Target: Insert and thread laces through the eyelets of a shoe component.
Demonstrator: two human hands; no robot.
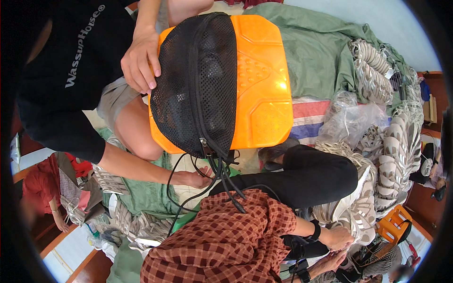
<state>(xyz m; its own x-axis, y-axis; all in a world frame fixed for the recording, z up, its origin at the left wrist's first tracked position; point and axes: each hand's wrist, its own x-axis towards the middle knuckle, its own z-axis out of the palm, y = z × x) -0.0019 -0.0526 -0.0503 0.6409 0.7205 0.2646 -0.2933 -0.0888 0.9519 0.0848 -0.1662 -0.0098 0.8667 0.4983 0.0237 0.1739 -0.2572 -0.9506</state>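
In a brown checked sleeve, my left arm reaches right, a black band at its wrist. My left hand (339, 238) is curled beside a pile of pale shoe uppers (361, 219); what its fingers grip is hidden. Just below it, my right hand (331, 261) has its fingers drawn together toward the left hand, their contents too small to make out. A co-worker in black rests one hand (143, 61) on a black mesh bag (193, 80) lying on an orange plastic stool (262, 94). The co-worker's other hand (194, 178) is beside black cables (219, 174) hanging from the bag.
Stacks of shoe uppers (394, 155) line the right side, near a clear plastic bag (347, 118). A green cloth (316, 47) spreads behind the stool. Another orange stool (394, 222) stands lower right. My bent leg (306, 177) lies above my arms. Other people sit at the left and lower right.
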